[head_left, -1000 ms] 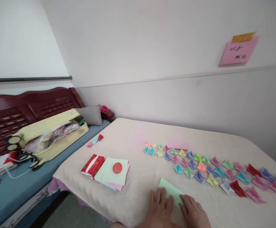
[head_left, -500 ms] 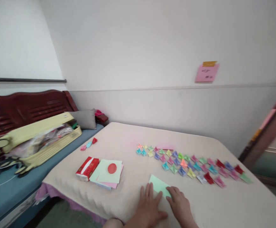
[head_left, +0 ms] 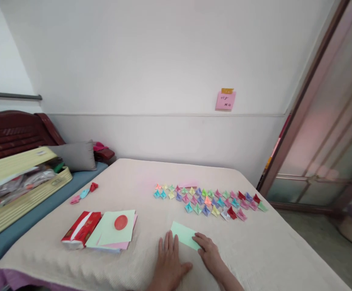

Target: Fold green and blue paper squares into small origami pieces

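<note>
A person's flat, spread left hand (head_left: 170, 260) and curled right hand (head_left: 209, 251), its grip unclear, steady a pale-green rectangular paper sheet (head_left: 183, 234), apparently mid-fold; the next move calls for even pressure.

A gray cushion (head_left: 80, 157) sits by an open yellow suitcase (head_left: 30, 204), a pink note (head_left: 225, 101) taped to the wall (head_left: 133, 72).

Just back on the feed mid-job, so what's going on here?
A person has both hands at a pale green paper sheet on the cream cloth. The left hand lies flat with its fingers at the sheet's left end; the right hand's fingers rest on its right end. Beyond lie rows of small folded paper pieces. To the left are a paper stack and a red packet.
</note>
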Motion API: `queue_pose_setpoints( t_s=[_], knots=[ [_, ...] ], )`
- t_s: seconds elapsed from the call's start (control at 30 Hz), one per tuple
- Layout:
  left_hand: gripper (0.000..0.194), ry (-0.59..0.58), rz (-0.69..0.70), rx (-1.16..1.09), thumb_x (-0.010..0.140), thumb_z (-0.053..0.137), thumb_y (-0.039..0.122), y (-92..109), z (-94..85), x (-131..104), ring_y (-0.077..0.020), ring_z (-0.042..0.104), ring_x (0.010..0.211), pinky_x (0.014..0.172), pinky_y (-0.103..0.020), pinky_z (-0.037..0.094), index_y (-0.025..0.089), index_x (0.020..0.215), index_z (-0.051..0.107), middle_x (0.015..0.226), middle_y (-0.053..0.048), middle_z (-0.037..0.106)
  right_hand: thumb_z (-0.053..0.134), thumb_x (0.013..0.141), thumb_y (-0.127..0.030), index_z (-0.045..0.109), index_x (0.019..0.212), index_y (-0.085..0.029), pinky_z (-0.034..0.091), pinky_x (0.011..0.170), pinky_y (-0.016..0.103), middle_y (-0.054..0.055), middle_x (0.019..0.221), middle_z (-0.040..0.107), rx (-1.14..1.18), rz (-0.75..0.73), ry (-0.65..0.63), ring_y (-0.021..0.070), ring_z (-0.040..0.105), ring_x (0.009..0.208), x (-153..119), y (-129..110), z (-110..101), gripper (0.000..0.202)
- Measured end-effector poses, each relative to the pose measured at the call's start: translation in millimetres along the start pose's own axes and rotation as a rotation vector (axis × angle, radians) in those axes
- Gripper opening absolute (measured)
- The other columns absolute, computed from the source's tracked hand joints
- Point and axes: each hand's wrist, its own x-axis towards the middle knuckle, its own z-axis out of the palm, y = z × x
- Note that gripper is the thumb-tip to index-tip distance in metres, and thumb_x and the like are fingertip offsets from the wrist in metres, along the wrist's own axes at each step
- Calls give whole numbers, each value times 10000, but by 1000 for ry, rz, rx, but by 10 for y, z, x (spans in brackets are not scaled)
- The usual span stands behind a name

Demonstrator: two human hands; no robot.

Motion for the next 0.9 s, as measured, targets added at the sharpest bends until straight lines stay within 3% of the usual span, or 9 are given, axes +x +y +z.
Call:
queue_pose_setpoints(
  t_s=[0.1,0.27,0.53,0.63,0.73,0.8,0.9],
  knots=[
    [985,39,-21,28,769,260,766,-36,104,40,-327,36,1424,1123,-532,-7,72,1462,168,1541,-228,91,440,607,-55,687,1120,-203,407,991,338,59,1270,634,9,-5,5,202,571,1149,6,19,3,588],
    [957,67,-34,74,780,290,744,-53,215,73,-308,22,1427,1127,-518,-18,89,1464,153,1546,-207,84,430,607,-41,680,1124,-231,412,978,365,49,1269,635,2,-17,25,208,578,1136,11,42,44,605],
    [908,-45,-43,93,805,362,663,-21,82,105,-326,52,1421,1133,-538,40,78,1463,141,1542,-187,68,407,680,-26,640,1191,-225,396,980,401,65,1304,607,-72,-42,61,244,553,1156,-70,-35,66,596],
    [737,-55,-87,106,872,340,534,-79,212,248,-315,148,1409,1127,-543,134,84,1446,235,1522,-183,165,445,646,-25,663,1161,-230,429,947,421,70,1274,633,-94,-40,54,275,575,1131,-46,-39,74,596],
    [517,91,-202,153,942,243,378,-169,438,402,-256,266,1382,1132,-478,210,184,1398,394,1482,-90,324,474,606,-23,685,1124,-257,458,913,428,59,1247,653,-105,-36,41,288,598,1104,1,-22,86,606],
    [489,153,-236,173,947,228,326,-217,535,449,-247,307,1366,1130,-460,229,215,1370,447,1455,-67,382,476,593,-19,688,1117,-260,462,908,430,56,1246,654,-109,-32,38,291,600,1102,10,-16,89,615],
    [554,78,-171,153,911,307,417,-231,522,415,-291,270,1379,1125,-510,193,163,1394,403,1478,-109,337,469,620,-22,676,1134,-248,442,935,414,57,1262,643,-108,-28,43,275,587,1121,-25,-31,77,599]
  ],
)
